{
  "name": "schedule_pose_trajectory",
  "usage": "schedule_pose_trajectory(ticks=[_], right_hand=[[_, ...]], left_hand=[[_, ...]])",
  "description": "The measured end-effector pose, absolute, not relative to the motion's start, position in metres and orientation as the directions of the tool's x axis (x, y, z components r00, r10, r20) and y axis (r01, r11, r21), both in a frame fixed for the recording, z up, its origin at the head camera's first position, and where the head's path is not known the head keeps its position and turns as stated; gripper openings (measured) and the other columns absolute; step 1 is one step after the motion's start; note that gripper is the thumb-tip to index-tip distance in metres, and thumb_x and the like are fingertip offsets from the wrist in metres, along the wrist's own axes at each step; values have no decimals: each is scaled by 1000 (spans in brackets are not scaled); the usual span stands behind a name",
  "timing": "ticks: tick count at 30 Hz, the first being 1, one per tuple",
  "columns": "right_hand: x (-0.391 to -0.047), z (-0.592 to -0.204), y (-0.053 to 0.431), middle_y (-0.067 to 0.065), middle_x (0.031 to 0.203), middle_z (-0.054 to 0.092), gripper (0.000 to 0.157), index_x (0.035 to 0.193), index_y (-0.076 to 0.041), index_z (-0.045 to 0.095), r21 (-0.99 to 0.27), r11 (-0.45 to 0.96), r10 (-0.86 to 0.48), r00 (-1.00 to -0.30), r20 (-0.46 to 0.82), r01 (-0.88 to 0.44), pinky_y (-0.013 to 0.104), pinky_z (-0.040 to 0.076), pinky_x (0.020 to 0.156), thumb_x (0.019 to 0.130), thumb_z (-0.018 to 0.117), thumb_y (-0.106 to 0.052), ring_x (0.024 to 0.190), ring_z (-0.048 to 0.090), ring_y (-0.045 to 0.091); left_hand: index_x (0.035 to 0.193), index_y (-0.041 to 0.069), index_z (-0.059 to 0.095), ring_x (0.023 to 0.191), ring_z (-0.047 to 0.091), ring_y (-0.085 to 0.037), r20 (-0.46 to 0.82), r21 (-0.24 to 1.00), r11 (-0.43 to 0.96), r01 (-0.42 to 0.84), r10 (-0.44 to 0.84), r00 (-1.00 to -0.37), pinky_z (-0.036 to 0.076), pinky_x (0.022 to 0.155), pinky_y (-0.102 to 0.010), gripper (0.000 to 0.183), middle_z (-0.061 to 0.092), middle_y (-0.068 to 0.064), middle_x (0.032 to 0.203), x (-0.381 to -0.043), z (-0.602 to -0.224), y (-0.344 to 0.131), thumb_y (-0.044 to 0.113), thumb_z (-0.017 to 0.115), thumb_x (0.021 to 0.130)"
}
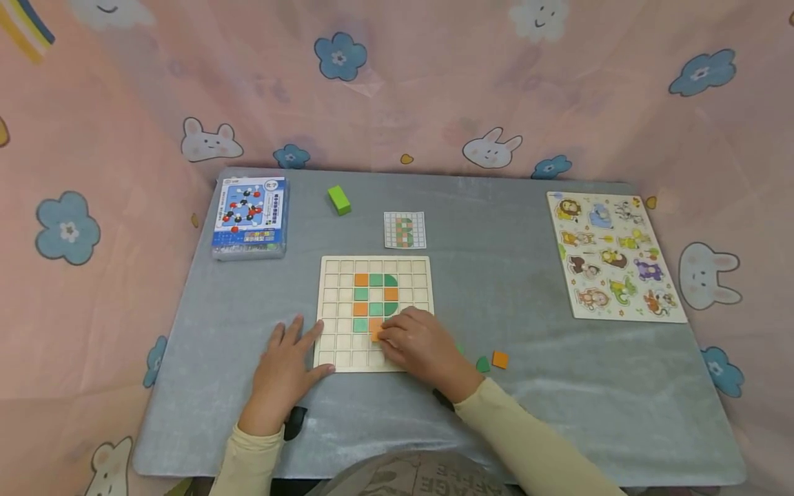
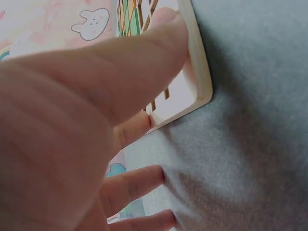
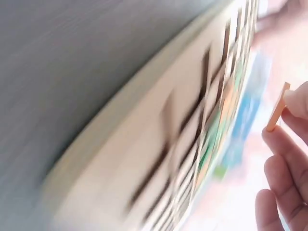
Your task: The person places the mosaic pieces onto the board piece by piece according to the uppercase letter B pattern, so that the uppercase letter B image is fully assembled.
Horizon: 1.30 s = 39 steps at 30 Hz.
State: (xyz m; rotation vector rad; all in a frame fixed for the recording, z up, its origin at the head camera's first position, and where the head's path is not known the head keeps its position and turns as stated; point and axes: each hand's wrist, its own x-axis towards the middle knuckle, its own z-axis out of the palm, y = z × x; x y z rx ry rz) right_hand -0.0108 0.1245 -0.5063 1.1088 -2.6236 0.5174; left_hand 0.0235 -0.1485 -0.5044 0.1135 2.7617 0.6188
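A wooden grid board (image 1: pixel 336 360) lies on the grey table, with orange and green tiles set in its middle cells. My left hand (image 1: pixel 282 368) is spread at the board's lower left corner. In the left wrist view its thumb (image 2: pixel 163 48) lies on the board's edge, while other fingertips touch the cloth beside it. Over the board's lower right part is my right hand (image 1: pixel 428 348). Thumb and index finger pinch a thin orange square tile (image 3: pixel 277 108), held above the grid in the right wrist view. Past the board stands a small printed grid card (image 1: pixel 405 242) with an orange and green pattern.
Loose tiles, a green one (image 1: pixel 483 364) and an orange one (image 1: pixel 500 359), lie right of the board. A green block (image 1: pixel 339 200) and a blue boxed set (image 1: pixel 249 213) are at the back left. An animal puzzle board (image 1: pixel 614 258) lies at the right.
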Motion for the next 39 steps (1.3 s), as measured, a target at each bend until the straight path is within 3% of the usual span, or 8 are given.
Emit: schedule_pose_trajectory(ticks=[3, 7, 15, 23, 33, 39], right_hand=[[-17, -511, 98, -2, 98, 78, 8, 95, -14, 85, -190, 622, -690, -646, 325, -760, 33, 56, 86, 90, 87, -20, 94, 69, 18], [-19, -517, 84, -4, 96, 76, 5, 90, -14, 84, -151, 639, -702, -652, 286, -754, 34, 56, 84, 91, 85, -18, 92, 68, 18], [-13, -519, 82, -10, 98, 76, 6, 88, -23, 84, -100, 658, -712, -660, 239, -746, 31, 52, 74, 90, 84, -17, 87, 63, 14], [-11, -517, 82, -9, 101, 73, 5, 92, -23, 84, -96, 680, -707, -685, 177, -727, 31, 51, 77, 95, 81, -20, 90, 62, 15], [-10, -515, 85, -6, 104, 69, 5, 95, -22, 84, -145, 699, -685, -714, 146, -700, 35, 51, 81, 96, 79, -20, 94, 62, 17], [-14, -510, 101, -2, 109, 71, 8, 104, -17, 82, -296, 718, -619, -773, 141, -630, 38, 54, 89, 97, 79, -19, 102, 66, 20]], left_hand=[[155, 11, 57, 149, 29, -58, -285, 423, 906, 8, 141, -948, 39, 98, -83, 82, 38, -28, 163, 23, -504, -149, 36, 92, 84], [155, 12, 57, 149, 29, -58, -285, 431, 903, 5, 141, -948, 39, 98, -83, 81, 39, -28, 163, 23, -502, -149, 36, 91, 85], [155, 11, 56, 149, 29, -58, -294, 419, 908, -1, 135, -946, 40, 98, -82, 83, 38, -28, 164, 23, -502, -150, 36, 92, 84], [154, 11, 57, 148, 30, -59, -287, 422, 907, 9, 143, -947, 40, 97, -83, 82, 39, -29, 163, 23, -503, -149, 36, 92, 84], [155, 10, 57, 148, 30, -60, -279, 425, 905, 24, 156, -947, 40, 96, -83, 82, 39, -29, 163, 23, -504, -149, 36, 91, 85], [154, 10, 57, 148, 29, -60, -280, 425, 905, 18, 151, -948, 39, 96, -84, 83, 38, -30, 163, 23, -505, -149, 35, 92, 84]])
